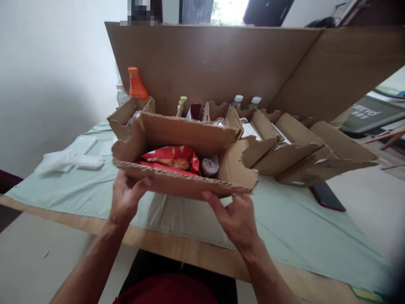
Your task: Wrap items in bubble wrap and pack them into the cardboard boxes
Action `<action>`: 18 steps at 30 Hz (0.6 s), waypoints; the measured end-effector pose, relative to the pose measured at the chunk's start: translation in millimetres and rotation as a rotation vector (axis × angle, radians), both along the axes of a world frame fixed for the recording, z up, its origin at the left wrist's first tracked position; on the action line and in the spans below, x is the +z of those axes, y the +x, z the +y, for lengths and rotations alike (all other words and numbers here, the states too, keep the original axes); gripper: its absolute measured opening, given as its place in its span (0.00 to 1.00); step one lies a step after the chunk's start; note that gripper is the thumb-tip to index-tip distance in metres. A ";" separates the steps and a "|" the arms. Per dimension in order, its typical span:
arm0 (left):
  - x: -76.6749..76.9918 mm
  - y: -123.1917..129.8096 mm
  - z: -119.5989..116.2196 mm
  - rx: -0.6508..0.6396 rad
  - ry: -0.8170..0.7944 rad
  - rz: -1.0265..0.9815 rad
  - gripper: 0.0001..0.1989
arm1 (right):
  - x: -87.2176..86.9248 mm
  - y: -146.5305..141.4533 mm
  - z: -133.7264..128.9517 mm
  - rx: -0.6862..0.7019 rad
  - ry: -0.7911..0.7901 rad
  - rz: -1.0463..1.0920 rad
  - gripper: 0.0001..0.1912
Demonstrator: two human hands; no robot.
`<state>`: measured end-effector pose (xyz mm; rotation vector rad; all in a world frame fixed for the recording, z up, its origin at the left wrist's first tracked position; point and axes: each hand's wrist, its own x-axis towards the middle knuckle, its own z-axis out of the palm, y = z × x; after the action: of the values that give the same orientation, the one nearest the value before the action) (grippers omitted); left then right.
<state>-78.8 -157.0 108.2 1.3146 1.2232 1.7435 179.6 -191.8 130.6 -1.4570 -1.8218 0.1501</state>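
Observation:
An open cardboard box (177, 183) is held up over the table's front part, tilted so its inside shows. In it lie a red food packet (172, 160) and a small round wrapped item (209, 166). My left hand (126, 196) grips the box's lower left corner, thumb on the front wall. At the lower right corner my right hand (236, 215) holds it too, with some fingers hidden beneath. Behind it stand more cardboard boxes (291, 156) in a row.
A tall cardboard panel (215, 67) rises behind the boxes, near an orange bottle (136, 84) and white-capped bottles (237, 100). White packets (88, 161) lie left on the green-clothed table (284, 219). A dark flat device (327, 196) is at right.

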 end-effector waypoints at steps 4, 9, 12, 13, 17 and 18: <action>-12.0 33.9 16.2 -0.261 -0.066 -0.107 0.28 | -6.8 21.6 -20.4 -0.218 0.070 0.016 0.20; -47.1 9.3 20.6 -0.213 -0.165 -0.156 0.23 | -50.8 0.2 -41.6 -0.184 0.091 0.055 0.24; -48.6 -29.1 39.7 -0.166 -0.111 -0.183 0.22 | -67.0 -31.8 -34.4 -0.059 0.098 0.115 0.27; -46.3 -39.5 47.7 -0.154 -0.079 -0.196 0.22 | -69.8 -40.1 -31.3 -0.017 0.094 0.132 0.28; -38.6 -57.1 71.1 -0.071 -0.020 -0.236 0.19 | -76.8 -48.0 -21.5 0.135 0.039 0.145 0.32; -38.9 -55.9 73.0 -0.056 -0.021 -0.240 0.19 | -78.6 -44.2 -18.9 0.143 0.036 0.141 0.32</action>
<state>-134.8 -84.1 69.2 1.0807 1.0562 1.7841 135.5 -210.7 52.0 -1.2593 -1.8031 0.2832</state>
